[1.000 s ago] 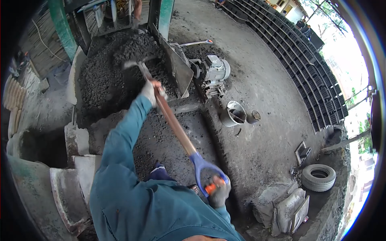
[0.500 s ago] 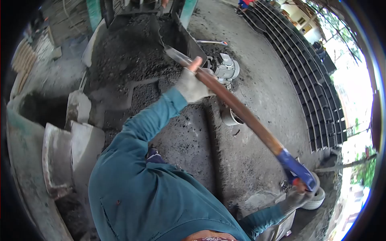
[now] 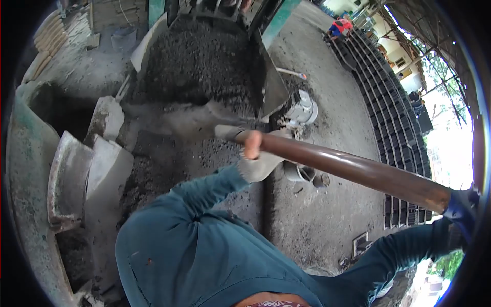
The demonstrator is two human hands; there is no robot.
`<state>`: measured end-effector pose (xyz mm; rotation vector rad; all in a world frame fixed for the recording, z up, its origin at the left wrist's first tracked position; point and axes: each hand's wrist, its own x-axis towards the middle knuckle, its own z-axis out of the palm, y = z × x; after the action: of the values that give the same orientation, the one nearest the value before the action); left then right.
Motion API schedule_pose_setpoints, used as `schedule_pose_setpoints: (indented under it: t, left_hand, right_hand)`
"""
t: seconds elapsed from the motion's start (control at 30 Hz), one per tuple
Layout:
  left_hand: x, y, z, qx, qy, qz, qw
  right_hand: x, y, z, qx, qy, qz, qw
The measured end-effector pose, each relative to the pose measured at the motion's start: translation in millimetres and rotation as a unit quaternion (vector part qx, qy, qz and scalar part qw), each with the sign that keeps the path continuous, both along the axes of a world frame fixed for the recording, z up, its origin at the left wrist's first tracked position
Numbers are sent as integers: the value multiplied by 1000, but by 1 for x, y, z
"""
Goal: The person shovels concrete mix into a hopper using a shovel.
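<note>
A shovel with a brown shaft slants across the view, its blade smeared by motion at the left end. My left hand, in a pale glove with a bare thumb showing, is wrapped round the shaft close to the blade. At the far right, my right hand is at the blue handle; it is dark and partly cut off by the lens edge. Dark, gritty material lies in a metal hopper beyond the blade.
A grey motor stands right of the hopper, with a bucket nearer me. Curved concrete pieces lean at left by a dark pit. Stacked black racks line the right side. A person in red is far off.
The shovel blade has swung down and back from the hopper toward me. Its handle end has risen to the right with my right hand. My view has shifted slightly.
</note>
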<state>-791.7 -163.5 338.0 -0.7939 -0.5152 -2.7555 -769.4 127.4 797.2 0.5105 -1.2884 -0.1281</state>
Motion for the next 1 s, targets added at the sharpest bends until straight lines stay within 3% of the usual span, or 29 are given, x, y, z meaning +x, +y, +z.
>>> schedule_pose_setpoints:
  t: [0.03,0.07,0.13,0.17,0.23,0.33,0.47,0.53,0.57,0.6,0.67,0.73,0.77,0.87,0.93,1.0]
  left_hand:
    - [-8,-21,-18,56,-87,13,995]
    - [-2,-56,16,68,-81,8,994]
    - [-41,-129,13,232,-108,5,967]
    - [-66,-170,-1,226,-76,21,971]
    - [-107,-220,-24,170,-158,-4,973]
    - [-149,-249,-66,144,-232,-69,959]
    - [-174,-256,-73,158,-390,5,907]
    - [-193,-267,-75,146,-438,26,887]
    - [-197,-264,-74,170,-395,19,902]
    - [-205,-247,-69,152,-470,113,862]
    - [-172,-199,-76,149,-343,29,927]
    - [-100,-129,-60,100,-273,-26,956]
    - [-67,-93,-70,95,-273,-11,957]
    - [27,-6,-117,93,-259,43,961]
    - [86,29,-142,229,-354,107,900]
    - [138,45,-185,342,-417,192,820]
  right_hand:
    - [0,-22,8,48,-55,44,996]
    - [-6,-51,-7,79,-82,81,990]
    - [-20,-115,-58,132,-136,156,969]
    - [-26,-145,-90,152,-164,188,956]
    - [-34,-177,-140,151,-213,226,938]
    - [-39,-179,-212,61,-278,236,929]
    - [-60,-130,-335,-180,-417,202,868]
    - [-81,-108,-409,-181,-399,186,879]
    - [-91,-93,-455,-204,-442,175,856]
    - [-99,-78,-490,-223,-481,168,831]
    - [-98,-36,-517,-446,-587,274,618]
    - [-116,43,-583,-593,-627,359,356]
    - [-113,66,-582,-628,-665,264,306]
    - [-130,135,-625,-579,-758,150,259]
    - [-148,166,-652,-446,-854,177,199]
    - [-161,150,-654,-273,-912,207,225]
